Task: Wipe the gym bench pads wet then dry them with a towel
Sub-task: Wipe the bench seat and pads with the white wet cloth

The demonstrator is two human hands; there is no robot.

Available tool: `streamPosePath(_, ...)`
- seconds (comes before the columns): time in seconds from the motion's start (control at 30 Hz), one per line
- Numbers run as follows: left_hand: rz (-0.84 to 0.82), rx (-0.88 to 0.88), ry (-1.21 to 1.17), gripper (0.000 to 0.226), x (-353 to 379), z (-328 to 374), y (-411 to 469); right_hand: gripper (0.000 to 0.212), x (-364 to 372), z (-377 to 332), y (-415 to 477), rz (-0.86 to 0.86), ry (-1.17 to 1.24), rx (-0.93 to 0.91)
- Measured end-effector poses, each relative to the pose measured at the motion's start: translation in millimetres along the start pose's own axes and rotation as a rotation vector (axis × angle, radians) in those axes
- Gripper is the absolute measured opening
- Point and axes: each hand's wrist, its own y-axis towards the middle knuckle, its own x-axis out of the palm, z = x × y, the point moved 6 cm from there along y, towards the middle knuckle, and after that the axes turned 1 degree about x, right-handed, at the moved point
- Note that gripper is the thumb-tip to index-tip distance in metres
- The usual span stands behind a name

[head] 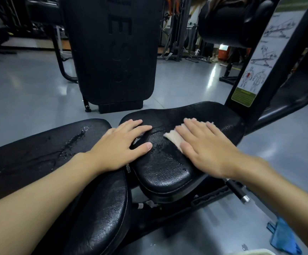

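Cloth (pixel 171 137), pale and folded, is pressed onto the seat pad (pixel 165 170) by the right hand (pixel 204 146). The fingers are laid straight and close together on top of it, so it is pinned under them and the palm rather than clasped. Its edges are seen beyond the fingertips and beside the thumb. The hand is slightly blurred.

The left hand (pixel 120 144) is laid flat with fingers spread and nothing held. It spans the gap between the long pad (pixel 39 155) and the seat pad: the heel is set on the long pad and the fingers on the seat pad, just beside the cloth but apart from it.

Water (pixel 75 138) is scattered in drops and streaks along the long pad, and a wet sheen is seen on the seat pad between the hands.

A blue towel (pixel 284 238) is left crumpled on the floor (pixel 20 85) at lower right, well apart from both pads. A placard (pixel 260 57) of exercise drawings is fixed to the frame behind the seat pad.
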Motion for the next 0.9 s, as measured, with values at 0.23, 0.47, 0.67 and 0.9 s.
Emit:
streamPosePath(0.23,-0.025,-0.006,0.08,0.076,-11.7,-5.3,-8.4,0.07,6.5,-10.7,-35.2,-0.006,0.04,-0.037)
streamPosePath(0.47,-0.001,-0.005,0.088,0.083,-7.0,-9.5,-14.0,0.057,2.9,-14.0,57.0,-0.095,0.008,0.039)
streamPosePath(0.67,0.006,-0.015,0.077,0.083,-6.2,-10.4,-14.6,0.061,18.4,-13.4,160.5,-0.199,0.001,0.08)
streamPosePath(0.9,0.019,-0.018,0.055,0.08,-6.8,-12.8,-14.6,0.06,15.2,-20.1,141.6,-0.164,-0.013,0.044)
